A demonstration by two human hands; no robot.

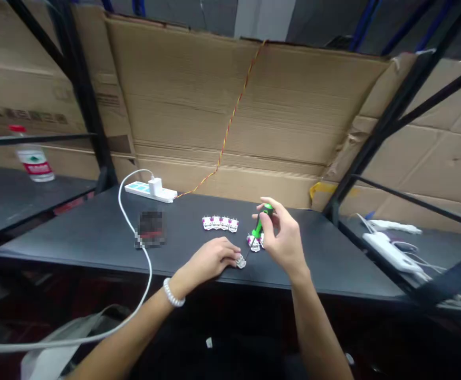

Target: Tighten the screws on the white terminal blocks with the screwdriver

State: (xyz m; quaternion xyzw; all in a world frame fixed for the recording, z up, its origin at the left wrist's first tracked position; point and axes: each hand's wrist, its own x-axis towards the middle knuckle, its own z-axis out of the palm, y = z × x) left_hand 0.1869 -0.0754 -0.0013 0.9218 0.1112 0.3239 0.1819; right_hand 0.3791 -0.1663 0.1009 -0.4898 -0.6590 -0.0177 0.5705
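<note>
My right hand [281, 230] is closed round the green and black handle of a screwdriver [257, 228]. Its thin shaft slants down and left, the tip close to a small white plastic part [240, 261]. That part sits at the fingertips of my left hand [213, 257], which pinches it against the dark table near the front edge. Just behind the shaft lie small white and purple parts [253, 243], partly hidden by my right hand. Farther back, several similar parts [220, 224] stand side by side in a slightly curved row.
A white power strip [151, 191] with a plugged-in charger lies at the back left. Its white cable [150, 264] hangs over the front edge. A blurred dark object [151, 228] rests beside the cable. Cardboard [222, 105] walls the back; black metal posts [92, 105] frame the sides.
</note>
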